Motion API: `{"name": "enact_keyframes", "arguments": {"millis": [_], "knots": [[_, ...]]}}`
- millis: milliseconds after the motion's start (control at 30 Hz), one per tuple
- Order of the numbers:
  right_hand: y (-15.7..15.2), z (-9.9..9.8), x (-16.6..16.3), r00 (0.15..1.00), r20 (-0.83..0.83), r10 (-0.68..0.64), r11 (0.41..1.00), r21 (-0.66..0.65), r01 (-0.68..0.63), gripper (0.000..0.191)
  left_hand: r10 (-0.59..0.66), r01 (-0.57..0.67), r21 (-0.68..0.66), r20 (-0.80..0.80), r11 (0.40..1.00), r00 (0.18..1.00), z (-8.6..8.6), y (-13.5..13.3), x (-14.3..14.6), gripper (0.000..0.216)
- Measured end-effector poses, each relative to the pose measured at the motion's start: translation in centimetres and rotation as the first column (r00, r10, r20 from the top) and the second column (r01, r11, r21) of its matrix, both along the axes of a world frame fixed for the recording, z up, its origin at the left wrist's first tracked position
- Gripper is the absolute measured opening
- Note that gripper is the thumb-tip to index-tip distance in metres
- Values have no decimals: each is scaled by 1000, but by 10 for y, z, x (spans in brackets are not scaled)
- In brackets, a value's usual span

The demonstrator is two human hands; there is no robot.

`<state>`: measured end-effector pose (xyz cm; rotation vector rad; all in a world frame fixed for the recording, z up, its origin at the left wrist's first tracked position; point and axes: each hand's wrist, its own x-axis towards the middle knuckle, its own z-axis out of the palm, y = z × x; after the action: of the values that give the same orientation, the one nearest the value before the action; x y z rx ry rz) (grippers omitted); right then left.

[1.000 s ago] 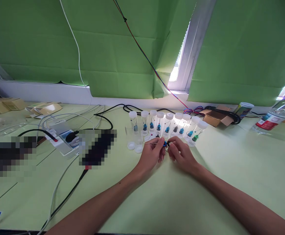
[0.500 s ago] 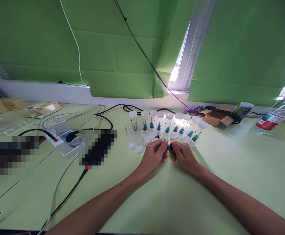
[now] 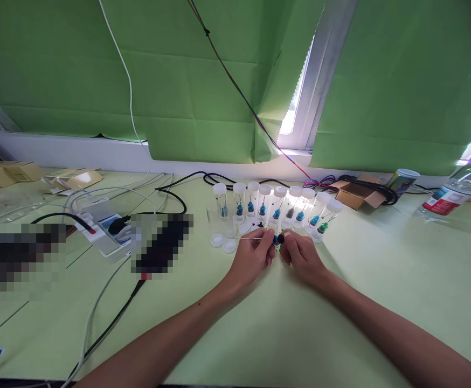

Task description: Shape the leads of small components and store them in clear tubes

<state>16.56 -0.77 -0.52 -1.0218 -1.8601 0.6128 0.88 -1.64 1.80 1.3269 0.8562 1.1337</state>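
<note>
My left hand (image 3: pixel 251 257) pinches a thin metal needle (image 3: pixel 248 238) that sticks out to the left and carries a small blue bead (image 3: pixel 275 238) at its right end. Against that bead my right hand (image 3: pixel 302 257) pinches a small black bead (image 3: pixel 281 238). Both hands rest low on the pale green table (image 3: pixel 360 302), fingertips almost touching. Just behind them stands a row of several clear tubes (image 3: pixel 276 207) with white caps, each holding blue or green beads. Two loose white caps (image 3: pixel 223 243) lie left of my left hand.
A white power strip (image 3: pixel 104 229) with black and white cables lies at the left, beside blurred dark patches. A cardboard box (image 3: pixel 357 195), a can (image 3: pixel 401 180) and a plastic bottle (image 3: pixel 456 196) stand at the right. Green blinds hang behind.
My hands dipped a little toward the table and came back up. The fingertips closed in on each other around the beads at the needle's end.
</note>
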Motion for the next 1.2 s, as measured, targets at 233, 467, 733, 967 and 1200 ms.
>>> {"name": "enact_keyframes", "arguments": {"millis": [233,467,733,967,1200], "knots": [[-1,0,0,998,-26,53,998,-30,-53,22,23,-21,-33,46,999,999,1,1,1,43],[0,0,1,999,-11,33,999,-20,-33,33,-5,6,-30,42,1000,999,-3,1,2,42],[4,-3,2,999,49,1,1000,1,-1,48,-29,29,-25,-5,999,1000,-1,-1,2,40],[5,-5,2,999,49,-18,1000,-5,18,52,-33,32,-18,-28,999,999,4,-4,3,39],[2,-2,0,998,14,-55,999,1,55,46,2,-2,-23,11,1000,1000,1,-1,3,41]]}}
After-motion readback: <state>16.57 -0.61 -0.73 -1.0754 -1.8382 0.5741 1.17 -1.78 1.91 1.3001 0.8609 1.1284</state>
